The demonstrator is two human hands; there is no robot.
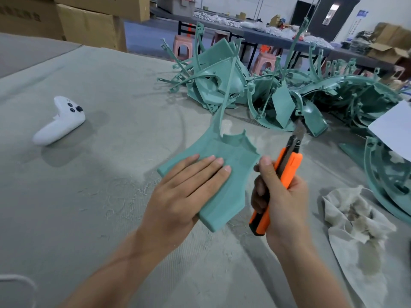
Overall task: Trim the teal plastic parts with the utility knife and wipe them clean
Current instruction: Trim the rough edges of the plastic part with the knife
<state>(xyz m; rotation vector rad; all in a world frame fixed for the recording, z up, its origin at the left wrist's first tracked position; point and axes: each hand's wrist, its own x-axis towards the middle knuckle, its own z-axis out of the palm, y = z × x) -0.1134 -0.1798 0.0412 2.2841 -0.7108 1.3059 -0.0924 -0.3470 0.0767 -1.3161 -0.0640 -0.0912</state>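
A teal plastic part (231, 156), a curved textured panel with a thin stem rising from its far end, lies on the grey cloth-covered table (100, 196). My left hand (184, 187) presses flat on its near half, fingers straight. My right hand (282, 196) grips an orange and black utility knife (287, 167) just right of the panel, blade out and pointing up and away, clear of the panel's edge. A crumpled grey rag (355, 216) lies to the right of my right hand.
A heap of teal parts (278, 92) covers the far right of the table and continues along the right edge. A white game controller (60, 121) sits at the left. Cardboard boxes, pink stools and another worktable stand behind.
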